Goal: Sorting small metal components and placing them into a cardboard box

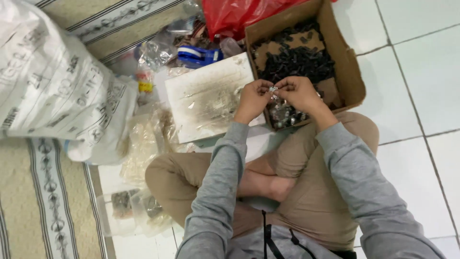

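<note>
Head view: a small clear shiny piece (273,89) sits pinched between both your hands, held over the near end of the cardboard box (352,72). What the piece is exactly is too small to tell. Your left hand (254,98) has its fingers curled shut on the piece's left side, knuckles up, wrist bent slightly inward. Your right hand (299,92) mirrors it, fingers closed on the right side of the same piece, fingertips of both hands touching or nearly so. Both forearms in grey sleeves (357,177) run up from your body and converge at the hands. You sit cross-legged in tan trousers (306,201), knees spread, box edge resting by your right knee.

Just under the hands, inside the box, lies a heap of clear shiny bits (282,115). Farther in the box is a pile of small black parts (294,60). Left of the box, touching it, lies a scuffed white board (208,98). Beyond it sit crumpled clear plastic bags (158,48), a blue-and-white item (199,55), and a red bag (235,17) at the top. A large white printed sack (52,81) lies far left on a striped mat (43,201). White floor tiles (421,72) lie to your right.
</note>
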